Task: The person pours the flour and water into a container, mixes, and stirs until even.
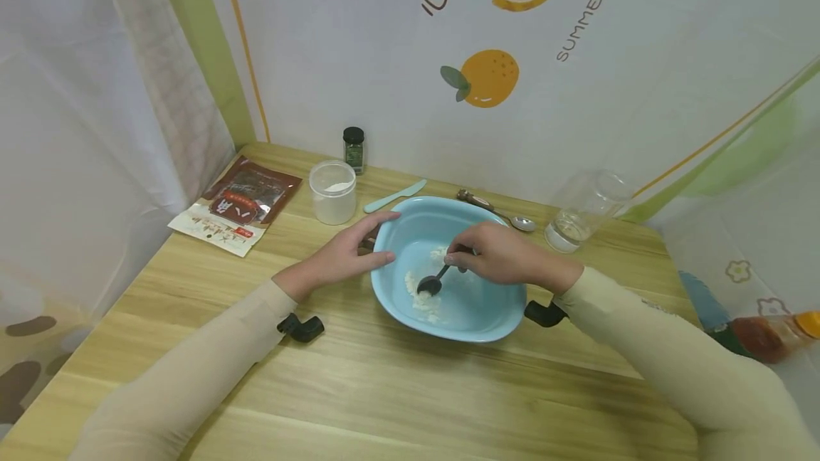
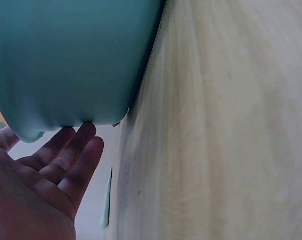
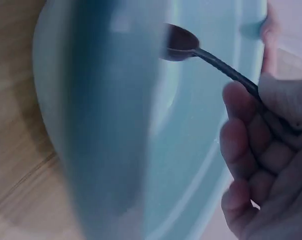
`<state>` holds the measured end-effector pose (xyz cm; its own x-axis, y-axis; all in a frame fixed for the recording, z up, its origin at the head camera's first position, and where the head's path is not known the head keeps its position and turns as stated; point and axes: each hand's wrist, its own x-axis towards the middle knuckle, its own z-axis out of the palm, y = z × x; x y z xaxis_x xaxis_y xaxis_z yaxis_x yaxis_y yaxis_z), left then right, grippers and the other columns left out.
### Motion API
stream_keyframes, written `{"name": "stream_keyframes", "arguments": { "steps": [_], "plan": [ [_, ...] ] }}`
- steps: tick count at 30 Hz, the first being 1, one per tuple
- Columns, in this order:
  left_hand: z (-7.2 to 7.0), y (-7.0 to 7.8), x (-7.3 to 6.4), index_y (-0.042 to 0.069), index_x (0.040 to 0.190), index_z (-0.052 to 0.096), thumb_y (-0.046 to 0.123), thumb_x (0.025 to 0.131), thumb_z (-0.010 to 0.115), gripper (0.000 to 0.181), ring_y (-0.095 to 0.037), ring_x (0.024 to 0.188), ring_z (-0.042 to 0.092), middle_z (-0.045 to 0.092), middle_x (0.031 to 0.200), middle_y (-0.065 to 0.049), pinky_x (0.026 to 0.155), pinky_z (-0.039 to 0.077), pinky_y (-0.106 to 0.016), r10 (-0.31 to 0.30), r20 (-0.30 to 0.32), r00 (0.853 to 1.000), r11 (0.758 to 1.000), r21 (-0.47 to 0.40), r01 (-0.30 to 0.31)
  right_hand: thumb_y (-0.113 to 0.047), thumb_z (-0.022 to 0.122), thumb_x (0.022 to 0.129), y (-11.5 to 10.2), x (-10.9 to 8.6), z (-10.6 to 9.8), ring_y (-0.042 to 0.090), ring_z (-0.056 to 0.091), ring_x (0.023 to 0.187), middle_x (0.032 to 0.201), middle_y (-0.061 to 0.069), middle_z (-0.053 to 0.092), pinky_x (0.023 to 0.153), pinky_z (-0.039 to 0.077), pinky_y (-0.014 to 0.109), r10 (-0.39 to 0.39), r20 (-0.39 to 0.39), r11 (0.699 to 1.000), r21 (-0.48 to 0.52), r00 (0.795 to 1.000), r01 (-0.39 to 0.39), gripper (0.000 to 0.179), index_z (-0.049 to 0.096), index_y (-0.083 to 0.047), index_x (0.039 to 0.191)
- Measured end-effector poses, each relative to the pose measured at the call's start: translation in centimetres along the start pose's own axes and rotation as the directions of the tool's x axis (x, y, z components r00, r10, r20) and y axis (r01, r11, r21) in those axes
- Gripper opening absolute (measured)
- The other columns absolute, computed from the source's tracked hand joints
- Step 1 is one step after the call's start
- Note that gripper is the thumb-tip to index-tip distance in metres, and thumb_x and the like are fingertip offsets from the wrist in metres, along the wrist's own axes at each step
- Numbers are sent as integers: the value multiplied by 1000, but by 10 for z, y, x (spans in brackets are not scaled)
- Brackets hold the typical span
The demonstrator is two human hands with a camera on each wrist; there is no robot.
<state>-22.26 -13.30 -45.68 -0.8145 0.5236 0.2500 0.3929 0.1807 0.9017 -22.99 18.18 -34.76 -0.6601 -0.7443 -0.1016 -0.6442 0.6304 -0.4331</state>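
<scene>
A light blue basin (image 1: 474,319) stands on the wooden table, with patches of white powder (image 1: 423,302) on its floor. My left hand (image 1: 342,255) holds its left rim, thumb over the edge; in the left wrist view the fingers (image 2: 83,165) touch the outer wall. Inside the basin, my right hand (image 1: 496,255) grips a dark spoon (image 1: 430,284) by its handle. The spoon's bowl is down at the powder. From the right wrist view, the fingers (image 3: 235,142) curl round the handle, and the near basin wall hides part of the spoon's bowl.
Behind the basin lie a pale green knife (image 1: 395,195) and a metal spoon (image 1: 522,223). A tub of white powder (image 1: 333,194), a dark-capped jar (image 1: 354,151) and a brown-and-white packet (image 1: 237,205) are back left. A clear glass (image 1: 583,215) stands back right; a red-brown bottle (image 1: 765,338) is far right.
</scene>
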Motion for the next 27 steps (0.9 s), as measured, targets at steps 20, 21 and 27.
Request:
{"name": "stream_keyframes", "arguments": {
  "steps": [20, 21, 27],
  "plan": [
    [-1, -1, -2, 5, 170, 40, 13, 106, 73, 72, -40, 133, 68, 52, 162, -23, 102, 61, -46, 9, 22, 1000, 1000, -22, -8, -25, 65, 115, -10, 29, -13, 11, 65, 73, 92, -1, 76, 71, 56, 37, 109, 47, 987, -128, 993, -102, 26, 82, -6, 118],
    [0, -1, -2, 5, 170, 40, 13, 106, 73, 72, -41, 133, 68, 52, 162, -24, 102, 61, -46, 10, 23, 1000, 1000, -20, -10, -25, 66, 114, -9, 30, -13, 11, 65, 73, 93, 0, 77, 70, 55, 37, 121, 33, 984, -133, 992, -115, 26, 82, -5, 118],
    [-1, -2, -1, 5, 169, 41, 14, 106, 73, 72, -41, 128, 71, 55, 158, -24, 101, 61, -46, 17, 26, 1000, 1000, 7, -18, -25, 68, 113, -6, 27, -16, 10, 64, 71, 90, -2, 77, 70, 54, 37, 134, 48, 975, -186, 990, -123, 23, 83, -8, 114]
  ]
}}
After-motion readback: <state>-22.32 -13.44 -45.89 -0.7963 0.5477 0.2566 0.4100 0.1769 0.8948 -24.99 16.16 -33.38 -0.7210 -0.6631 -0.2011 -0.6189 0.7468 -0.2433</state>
